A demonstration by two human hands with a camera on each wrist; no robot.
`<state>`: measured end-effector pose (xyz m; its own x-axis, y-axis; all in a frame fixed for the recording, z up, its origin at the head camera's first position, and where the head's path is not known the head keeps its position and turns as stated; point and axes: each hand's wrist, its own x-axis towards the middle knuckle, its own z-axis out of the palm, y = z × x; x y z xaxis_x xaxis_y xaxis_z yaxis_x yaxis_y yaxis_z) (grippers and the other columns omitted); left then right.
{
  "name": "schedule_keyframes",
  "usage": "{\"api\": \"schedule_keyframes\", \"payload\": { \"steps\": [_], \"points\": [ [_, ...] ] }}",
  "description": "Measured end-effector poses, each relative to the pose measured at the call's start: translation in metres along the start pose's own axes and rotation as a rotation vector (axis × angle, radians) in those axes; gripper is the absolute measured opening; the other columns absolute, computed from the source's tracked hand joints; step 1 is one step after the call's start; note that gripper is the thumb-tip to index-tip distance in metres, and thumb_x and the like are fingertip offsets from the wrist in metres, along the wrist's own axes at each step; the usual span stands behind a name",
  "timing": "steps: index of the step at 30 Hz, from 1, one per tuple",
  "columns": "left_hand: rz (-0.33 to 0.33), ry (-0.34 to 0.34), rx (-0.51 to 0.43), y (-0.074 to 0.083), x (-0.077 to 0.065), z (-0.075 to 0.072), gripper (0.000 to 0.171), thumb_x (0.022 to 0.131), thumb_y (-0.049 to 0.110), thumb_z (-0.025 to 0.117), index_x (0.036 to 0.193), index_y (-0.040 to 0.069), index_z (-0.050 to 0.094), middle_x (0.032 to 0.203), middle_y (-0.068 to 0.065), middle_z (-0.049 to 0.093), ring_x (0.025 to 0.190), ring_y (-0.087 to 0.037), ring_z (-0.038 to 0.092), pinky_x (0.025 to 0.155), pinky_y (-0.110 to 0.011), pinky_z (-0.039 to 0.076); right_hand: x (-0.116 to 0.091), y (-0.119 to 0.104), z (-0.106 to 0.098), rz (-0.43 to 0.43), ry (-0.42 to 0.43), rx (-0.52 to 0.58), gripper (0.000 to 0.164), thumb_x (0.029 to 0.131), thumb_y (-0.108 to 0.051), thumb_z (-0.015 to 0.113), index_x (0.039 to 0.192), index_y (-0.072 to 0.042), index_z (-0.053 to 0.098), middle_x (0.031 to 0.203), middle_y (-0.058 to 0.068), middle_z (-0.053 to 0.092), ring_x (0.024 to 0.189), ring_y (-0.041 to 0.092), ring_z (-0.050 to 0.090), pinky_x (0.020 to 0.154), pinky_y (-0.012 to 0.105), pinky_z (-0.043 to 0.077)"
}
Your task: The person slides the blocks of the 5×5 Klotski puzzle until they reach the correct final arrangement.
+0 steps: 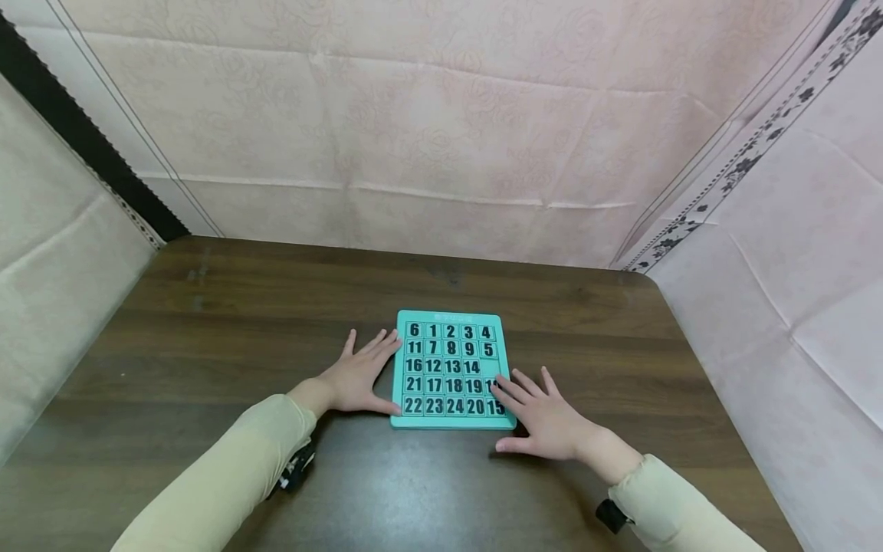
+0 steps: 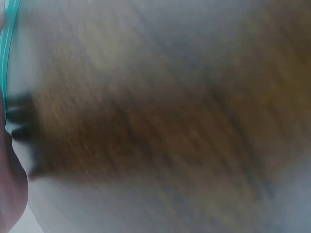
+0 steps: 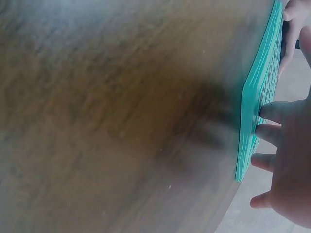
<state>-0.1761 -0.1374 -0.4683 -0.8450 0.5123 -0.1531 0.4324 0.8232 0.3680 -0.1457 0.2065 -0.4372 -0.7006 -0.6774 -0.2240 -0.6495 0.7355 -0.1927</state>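
Note:
A teal sliding number puzzle (image 1: pixel 452 366) lies flat on the table, its black-numbered tiles in a square grid. The third row's right end has a gap without a tile. Along the puzzle's left edge rests my left hand (image 1: pixel 359 379), fingers spread, with fingertips and thumb touching the frame. From the right, my right hand (image 1: pixel 548 422) reaches over the border with straight, spread fingers; a fingertip covers part of the fourth row's last tile. In the right wrist view those fingers (image 3: pixel 269 133) meet the puzzle's edge. Only a teal sliver of the puzzle (image 2: pixel 7 53) shows in the left wrist view.
The brown wood-grain table (image 1: pixel 276 291) extends around the puzzle on all sides. Pale patterned cloth (image 1: pixel 428 138) hangs behind its far edge and along both sides. Dark wrist straps (image 1: pixel 297 466) sit at the light sleeves.

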Motion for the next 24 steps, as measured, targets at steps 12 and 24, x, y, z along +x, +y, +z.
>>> {"api": "schedule_keyframes", "payload": {
  "steps": [12,24],
  "points": [
    [0.0,0.003,0.0,-0.003,0.001,0.002,0.114,0.068,0.079,0.056,0.151,0.013,0.015,0.159,-0.005,0.009,0.147,-0.026,0.008,0.11,-0.063,-0.007,0.013,0.005,-0.004,0.026,-0.005,-0.028,0.083,0.084,-0.064,0.049,0.147,-0.014,0.031,0.155,0.007,0.027,0.143,0.036,0.018,0.108,0.067,0.004],
    [-0.013,-0.005,0.005,-0.002,0.0,0.002,0.115,0.067,0.081,0.054,0.152,0.015,0.014,0.159,-0.002,0.007,0.147,-0.023,0.006,0.111,-0.062,-0.007,0.024,0.01,-0.008,0.054,-0.024,-0.007,0.083,0.085,-0.065,0.048,0.148,-0.014,0.028,0.156,0.007,0.023,0.144,0.035,0.015,0.109,0.067,0.002]
  ]
}}
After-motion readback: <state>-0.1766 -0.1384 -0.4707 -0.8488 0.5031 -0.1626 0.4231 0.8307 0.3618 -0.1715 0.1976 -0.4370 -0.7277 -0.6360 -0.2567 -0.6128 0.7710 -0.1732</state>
